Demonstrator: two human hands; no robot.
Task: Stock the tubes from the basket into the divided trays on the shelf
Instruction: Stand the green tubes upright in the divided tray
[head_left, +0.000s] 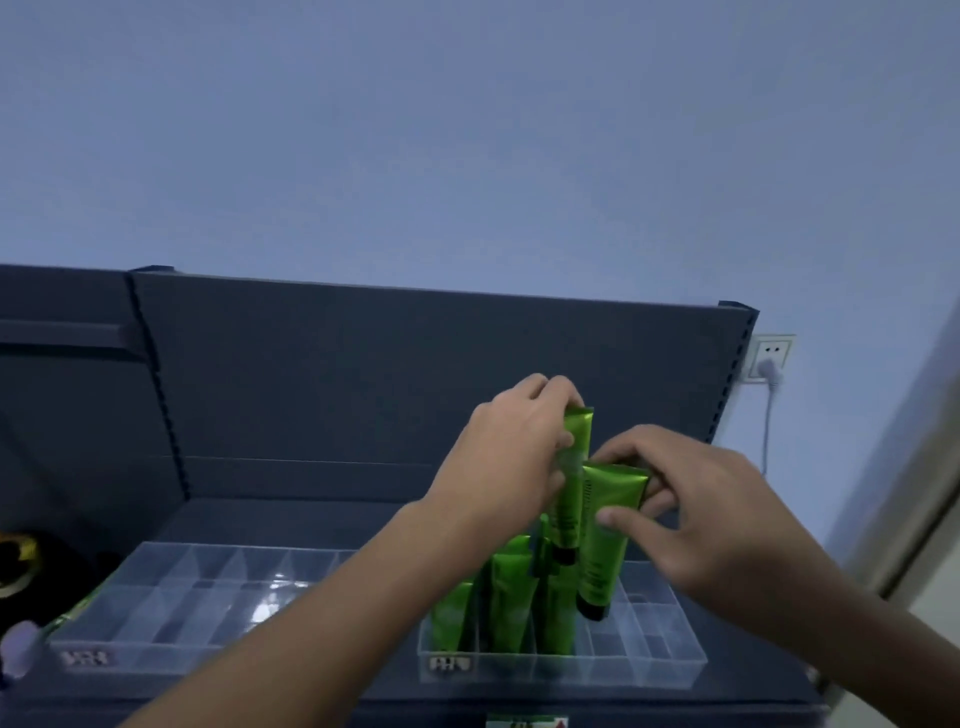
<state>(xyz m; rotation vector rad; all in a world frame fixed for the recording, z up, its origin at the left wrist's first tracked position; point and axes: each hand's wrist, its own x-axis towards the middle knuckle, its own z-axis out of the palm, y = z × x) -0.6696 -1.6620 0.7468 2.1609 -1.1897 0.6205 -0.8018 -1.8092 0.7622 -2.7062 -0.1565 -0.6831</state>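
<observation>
Head: right hand (727, 525) holds tube (605, 540) over tray (675, 671) cells.

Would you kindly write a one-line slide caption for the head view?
Left hand holds one green tube, right hand another, cap-down at the right tray beside standing tubes.

Both bare forearms reach forward from the bottom edge of view, with the hands close together. The left hand (511, 452) curls fingers and thumb round the top end of a green tube (575, 483). Just beside it, the right hand (711, 514) pinches the top of a second tube (605, 540), thumb in front.
</observation>
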